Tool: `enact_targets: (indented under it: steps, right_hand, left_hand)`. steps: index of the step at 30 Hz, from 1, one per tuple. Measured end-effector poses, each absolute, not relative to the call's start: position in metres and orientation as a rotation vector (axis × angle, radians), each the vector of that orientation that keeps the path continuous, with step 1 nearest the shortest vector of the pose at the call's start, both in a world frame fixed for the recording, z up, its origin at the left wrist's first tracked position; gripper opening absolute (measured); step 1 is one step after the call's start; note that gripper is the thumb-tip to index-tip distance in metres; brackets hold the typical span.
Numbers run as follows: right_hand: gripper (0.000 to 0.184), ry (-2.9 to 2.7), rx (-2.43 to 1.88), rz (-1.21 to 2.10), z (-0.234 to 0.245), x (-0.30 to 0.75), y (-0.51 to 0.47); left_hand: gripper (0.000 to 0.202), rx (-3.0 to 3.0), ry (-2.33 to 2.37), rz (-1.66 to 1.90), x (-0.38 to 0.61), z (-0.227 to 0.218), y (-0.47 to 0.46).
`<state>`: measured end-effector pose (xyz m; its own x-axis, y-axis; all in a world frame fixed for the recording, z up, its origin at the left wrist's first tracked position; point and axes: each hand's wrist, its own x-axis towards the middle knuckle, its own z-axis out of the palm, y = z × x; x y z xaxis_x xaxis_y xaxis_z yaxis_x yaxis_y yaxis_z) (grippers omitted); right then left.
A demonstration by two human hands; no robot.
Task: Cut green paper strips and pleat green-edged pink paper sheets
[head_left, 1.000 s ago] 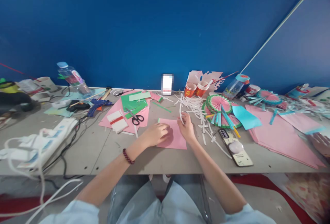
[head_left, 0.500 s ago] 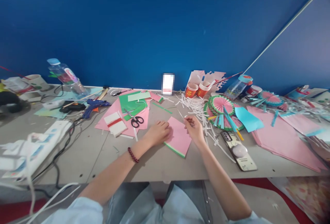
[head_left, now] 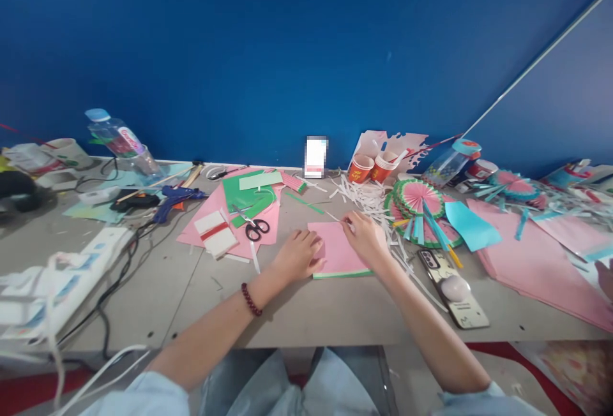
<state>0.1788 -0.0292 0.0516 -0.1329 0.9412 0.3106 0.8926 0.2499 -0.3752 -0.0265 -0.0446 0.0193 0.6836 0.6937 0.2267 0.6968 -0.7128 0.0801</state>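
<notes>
A pink sheet of paper (head_left: 341,251) with a green strip along its near edge lies flat on the table in front of me. My left hand (head_left: 299,255) rests on its left side, fingers loosely bent and apart, holding nothing. At the sheet's upper right, my right hand (head_left: 366,237) has its thumb and fingers pinched on a thin white strip (head_left: 331,215) that points up and left. Left of the sheet, black-handled scissors (head_left: 257,230) lie on pink and green paper, beside a white pad with a red band (head_left: 215,233).
White paper scraps (head_left: 360,194), red paper cups (head_left: 361,168) and watermelon-coloured paper fans (head_left: 421,199) stand behind on the right. A phone (head_left: 453,288) lies right of my arm. Left are a blue glue gun (head_left: 176,200), a bottle (head_left: 123,141) and cables. Another person's hand (head_left: 604,277) shows far right.
The pink sheet has turned so its green edge now runs nearly level towards me. My right hand has moved slightly right, still pinching the white strip; my left hand stays at the left side.
</notes>
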Motion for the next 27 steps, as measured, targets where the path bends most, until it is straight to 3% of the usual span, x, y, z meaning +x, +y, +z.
enact_targets:
  steps: [6,12,21,27]
  right_hand:
    - [0.006,-1.990,-1.395,0.531,0.022,0.180,0.004]
    - [0.019,-1.805,-1.327,1.193,0.014,0.183,0.020]
    - [0.023,-2.100,-1.220,1.324,0.047,0.181,0.027]
    - [0.027,-1.787,-1.192,1.551,0.034,0.175,0.021]
  left_hand:
    - [0.033,-2.895,-1.172,-0.412,-0.027,0.010,-0.043]
    - [0.036,-2.962,-1.167,-0.423,-0.026,0.009,-0.043]
    - [0.036,-3.023,-1.089,-0.319,-0.026,0.018,-0.046]
    - [0.031,-3.036,-1.017,-0.320,-0.024,0.018,-0.049]
